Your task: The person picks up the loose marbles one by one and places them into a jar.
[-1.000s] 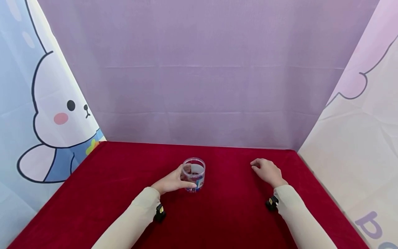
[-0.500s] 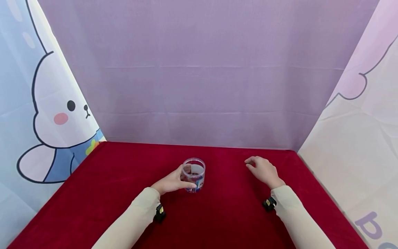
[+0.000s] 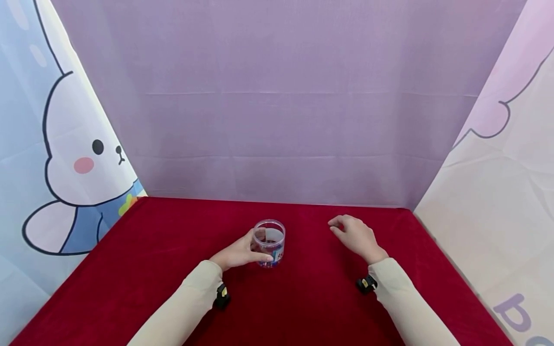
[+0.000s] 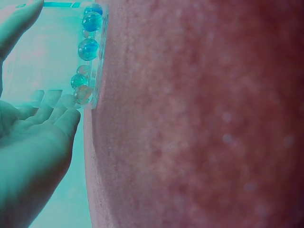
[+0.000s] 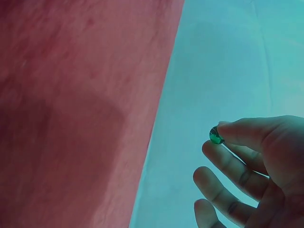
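A clear round jar (image 3: 274, 236) without a lid stands upright on the red cloth, and my left hand (image 3: 240, 251) grips it from the left side. Several glass marbles (image 4: 88, 49) lie along the jar's bottom in the left wrist view, blue, green and orange-tinted. My right hand (image 3: 356, 236) is above the cloth to the right of the jar, apart from it. Between its thumb and a fingertip it pinches a green marble (image 5: 216, 135), plain in the right wrist view; in the head view the marble is hidden.
Red cloth (image 3: 303, 307) covers the table. A purple curtain (image 3: 277, 110) rises behind its far edge. Printed sheets border the sides, one with a cartoon rabbit (image 3: 82, 144) at left and a pale one (image 3: 497, 206) at right.
My right hand has moved left toward the jar and slightly farther from me. The left hand and the jar have stayed in place.
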### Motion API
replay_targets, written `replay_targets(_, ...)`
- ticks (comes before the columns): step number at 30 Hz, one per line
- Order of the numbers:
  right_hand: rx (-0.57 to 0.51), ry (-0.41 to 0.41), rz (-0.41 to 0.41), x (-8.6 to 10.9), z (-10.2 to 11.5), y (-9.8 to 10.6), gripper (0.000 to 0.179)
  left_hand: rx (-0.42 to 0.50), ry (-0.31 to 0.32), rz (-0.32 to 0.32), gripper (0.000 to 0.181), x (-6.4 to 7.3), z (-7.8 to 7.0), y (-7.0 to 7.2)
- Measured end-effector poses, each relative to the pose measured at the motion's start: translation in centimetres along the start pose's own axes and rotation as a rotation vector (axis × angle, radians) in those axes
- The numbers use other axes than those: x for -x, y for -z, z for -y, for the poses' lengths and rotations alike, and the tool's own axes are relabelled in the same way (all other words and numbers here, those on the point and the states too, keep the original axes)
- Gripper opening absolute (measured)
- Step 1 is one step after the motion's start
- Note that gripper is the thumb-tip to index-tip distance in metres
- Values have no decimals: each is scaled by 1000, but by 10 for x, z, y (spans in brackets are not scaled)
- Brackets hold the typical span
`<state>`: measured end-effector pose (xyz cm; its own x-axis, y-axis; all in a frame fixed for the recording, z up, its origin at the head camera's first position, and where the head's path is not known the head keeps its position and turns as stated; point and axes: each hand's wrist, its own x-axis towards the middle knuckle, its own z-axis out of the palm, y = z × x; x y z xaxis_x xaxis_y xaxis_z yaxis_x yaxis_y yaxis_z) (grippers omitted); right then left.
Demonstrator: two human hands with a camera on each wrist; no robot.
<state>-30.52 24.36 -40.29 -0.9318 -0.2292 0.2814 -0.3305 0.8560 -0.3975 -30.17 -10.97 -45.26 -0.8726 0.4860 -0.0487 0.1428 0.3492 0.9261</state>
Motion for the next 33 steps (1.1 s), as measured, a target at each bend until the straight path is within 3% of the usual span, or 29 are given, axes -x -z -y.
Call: replay_targets(33,-70,227,-65,-8,79,-20,17,1,3,-2,86,-3,1,-1)
